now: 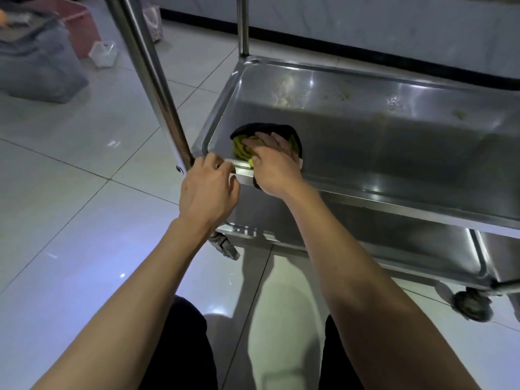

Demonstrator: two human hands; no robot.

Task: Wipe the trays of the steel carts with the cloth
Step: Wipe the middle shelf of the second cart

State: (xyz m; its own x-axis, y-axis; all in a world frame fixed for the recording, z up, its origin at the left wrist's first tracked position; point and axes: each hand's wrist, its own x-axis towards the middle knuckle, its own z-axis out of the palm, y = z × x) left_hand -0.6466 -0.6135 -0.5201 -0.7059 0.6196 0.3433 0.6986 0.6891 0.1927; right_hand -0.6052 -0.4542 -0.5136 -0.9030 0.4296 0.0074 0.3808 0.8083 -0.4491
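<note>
The left hand (208, 190) curls over the near rim of the steel tray (365, 130) at its corner post. Just beyond, the right hand (274, 161) presses flat, fingers straight, on the yellow-and-black cloth (244, 146) in the tray's near-left corner; smudges (284, 91) mark the far side.

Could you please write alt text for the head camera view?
The right hand presses a yellow and black cloth into the near left corner of a steel cart tray, while the left hand holds the tray's rim. Pale smudges dot the tray's far side.
</note>
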